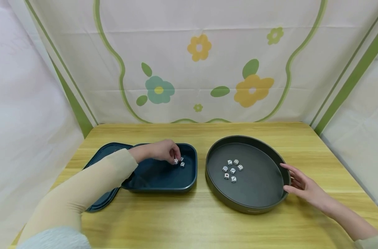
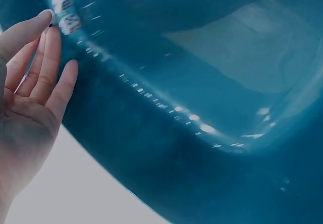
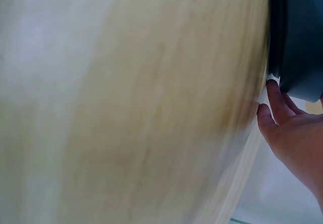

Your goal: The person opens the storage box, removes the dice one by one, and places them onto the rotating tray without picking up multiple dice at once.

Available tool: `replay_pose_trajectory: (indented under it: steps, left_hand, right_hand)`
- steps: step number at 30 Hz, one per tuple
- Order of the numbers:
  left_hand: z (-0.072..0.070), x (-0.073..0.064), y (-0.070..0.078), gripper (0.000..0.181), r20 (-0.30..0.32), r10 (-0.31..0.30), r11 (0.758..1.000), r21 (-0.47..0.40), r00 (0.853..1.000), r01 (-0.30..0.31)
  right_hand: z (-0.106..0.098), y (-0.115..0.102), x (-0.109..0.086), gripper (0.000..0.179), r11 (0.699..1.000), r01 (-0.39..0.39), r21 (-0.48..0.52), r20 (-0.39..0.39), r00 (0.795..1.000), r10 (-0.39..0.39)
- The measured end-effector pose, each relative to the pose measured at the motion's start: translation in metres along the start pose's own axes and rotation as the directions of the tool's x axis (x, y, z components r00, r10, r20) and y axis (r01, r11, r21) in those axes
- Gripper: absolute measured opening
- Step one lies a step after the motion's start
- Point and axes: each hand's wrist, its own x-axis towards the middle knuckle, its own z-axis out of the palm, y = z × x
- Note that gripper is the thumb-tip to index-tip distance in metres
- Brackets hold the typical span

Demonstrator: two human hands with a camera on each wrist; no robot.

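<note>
In the head view my left hand (image 1: 166, 152) reaches into the dark blue rectangular container (image 1: 151, 188). Thumb and fingertips pinch a white die (image 1: 176, 161); in the left wrist view it is mostly hidden by the left hand (image 2: 30, 77). Two more dice, one of them this die (image 1: 182, 164), lie just beyond the fingertips on the container floor. My right hand (image 1: 307, 186) rests its spread, loosely bent fingers against the right edge of a round dark grey pan (image 1: 248, 209). Several white dice, such as this center die (image 1: 232, 171), lie grouped in the pan's left half.
A dark blue lid (image 1: 98, 205) lies left of the container, partly covered by my left sleeve (image 1: 92, 183). Both vessels stand on a wooden table (image 1: 182, 221). A floral cloth (image 1: 201, 76) hangs behind the table, with white cloth on both sides.
</note>
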Motion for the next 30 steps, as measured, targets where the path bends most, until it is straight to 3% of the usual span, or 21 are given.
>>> replay_pose_trajectory:
  steps: [8, 16, 21, 30]
  left_hand:
    - [-0.014, 0.002, 0.025, 0.015, -0.036, 0.058, 0.996, -0.069, 0.998, -0.061]
    - [-0.019, 0.018, 0.047, 0.015, -0.086, 0.142, 0.985, -0.086, 0.986, -0.149]
    - [-0.016, 0.037, 0.059, 0.016, -0.094, 0.177, 0.979, -0.090, 0.980, -0.185]
    - [0.000, 0.081, 0.075, 0.015, -0.065, 0.173, 0.979, -0.102, 0.983, -0.179]
  right_hand:
    - [0.001, 0.000, -0.002, 0.070, 1.000, -0.006, 0.015, 0.005, 1.000, 0.006]
    - [0.002, -0.001, -0.002, 0.069, 1.000, 0.005, 0.028, 0.004, 1.000, -0.005]
    - [0.001, -0.002, -0.001, 0.068, 1.000, 0.005, 0.026, 0.002, 1.000, -0.005]
    - [0.001, -0.003, 0.000, 0.069, 1.000, 0.014, 0.027, 0.000, 1.000, -0.014]
